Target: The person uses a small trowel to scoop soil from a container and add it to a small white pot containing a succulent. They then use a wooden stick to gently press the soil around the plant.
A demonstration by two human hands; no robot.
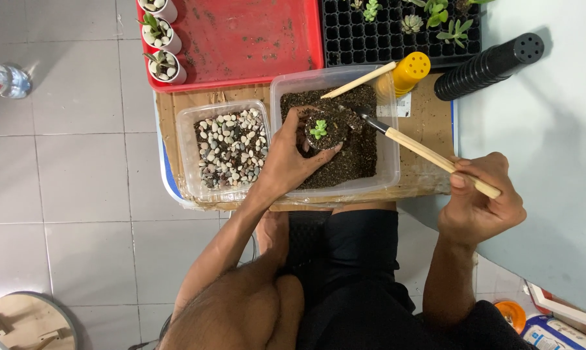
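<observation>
Kneeling over the clear plastic tub of dark soil, the left hand is cupping a small black pot with a green succulent above it, while the right hand is gripping a wooden-handled metal scoop, judged to be topping up soil, needing a steady tip beside the plant.

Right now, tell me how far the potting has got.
Done: three pebble-topped potted succulents sit on the red tray. In hand: left hand holds a small pot with a seedling over the soil tub; right hand works a small scoop. Left: pebbles not yet on top.

Beside the clear, glossy plastic soil tub, smooth pebbles fill another clear plastic tub. Behind it lies a scuffed red plastic tray. A pale wooden-handled scoop crosses the soil tub's rim.
</observation>
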